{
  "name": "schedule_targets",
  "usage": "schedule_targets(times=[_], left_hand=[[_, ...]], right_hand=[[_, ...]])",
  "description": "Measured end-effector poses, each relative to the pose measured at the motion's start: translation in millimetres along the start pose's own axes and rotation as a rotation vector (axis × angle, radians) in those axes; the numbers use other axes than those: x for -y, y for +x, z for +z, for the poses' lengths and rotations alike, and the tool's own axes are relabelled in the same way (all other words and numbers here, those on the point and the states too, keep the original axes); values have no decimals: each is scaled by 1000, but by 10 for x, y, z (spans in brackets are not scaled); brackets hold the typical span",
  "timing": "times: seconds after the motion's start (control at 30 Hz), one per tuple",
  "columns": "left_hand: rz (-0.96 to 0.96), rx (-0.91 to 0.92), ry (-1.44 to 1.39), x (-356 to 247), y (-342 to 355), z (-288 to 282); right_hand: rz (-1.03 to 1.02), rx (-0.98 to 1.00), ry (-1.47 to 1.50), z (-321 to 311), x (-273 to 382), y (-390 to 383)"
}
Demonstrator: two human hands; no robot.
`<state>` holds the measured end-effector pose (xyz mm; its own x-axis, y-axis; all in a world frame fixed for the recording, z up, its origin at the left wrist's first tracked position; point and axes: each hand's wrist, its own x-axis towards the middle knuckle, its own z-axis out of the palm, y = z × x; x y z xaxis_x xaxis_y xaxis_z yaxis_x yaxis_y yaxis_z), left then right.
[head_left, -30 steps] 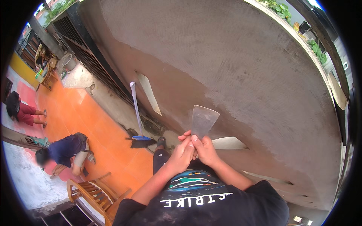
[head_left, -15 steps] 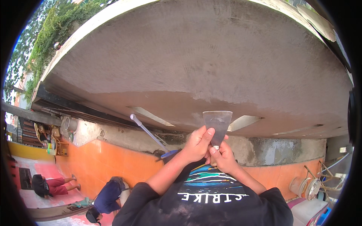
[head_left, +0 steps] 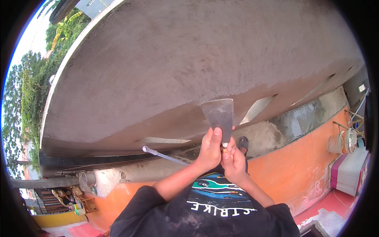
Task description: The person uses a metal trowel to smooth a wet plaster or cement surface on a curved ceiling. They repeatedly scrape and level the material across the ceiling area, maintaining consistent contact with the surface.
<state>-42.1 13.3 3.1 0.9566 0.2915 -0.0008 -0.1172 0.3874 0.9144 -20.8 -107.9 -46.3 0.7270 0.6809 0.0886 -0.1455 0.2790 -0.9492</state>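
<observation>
Rough grey cement render fills most of the view, a broad wall (head_left: 189,67) with a grainy, trowelled texture and a darker, damp-looking band along its lower edge. Both hands meet low in the middle of the picture on a wide metal scraper (head_left: 219,118). Its flat, dull steel blade flares out into a trapezoid above the fingertips, the broad edge touching the wall at the top of the darker band. The left hand (head_left: 209,150) is wrapped round the neck of the tool, thumb pressed flat on the blade. The right hand (head_left: 233,162) is closed just below it round the handle, only a small wooden-coloured bit showing between the fingers. Left of the hands, a thin grey pipe (head_left: 164,156) slants along the wall's foot. Right of them, an orange painted surface (head_left: 308,166) with a fine pitted texture stretches away.
</observation>
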Motion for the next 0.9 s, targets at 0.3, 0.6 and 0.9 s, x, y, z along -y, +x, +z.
schedule_targets(times=[0.3, 0.6, 0.9], left_hand=[[28, 17, -85, -173, 54, 68], [-23, 108, 14, -463, 26, 156], [-74, -41, 35, -179, -77, 81]], right_hand=[[-206, -114, -120, 193, 145, 58], [-78, 5, 92, 192, 492, 83], [-61, -64, 188, 265, 228, -75]])
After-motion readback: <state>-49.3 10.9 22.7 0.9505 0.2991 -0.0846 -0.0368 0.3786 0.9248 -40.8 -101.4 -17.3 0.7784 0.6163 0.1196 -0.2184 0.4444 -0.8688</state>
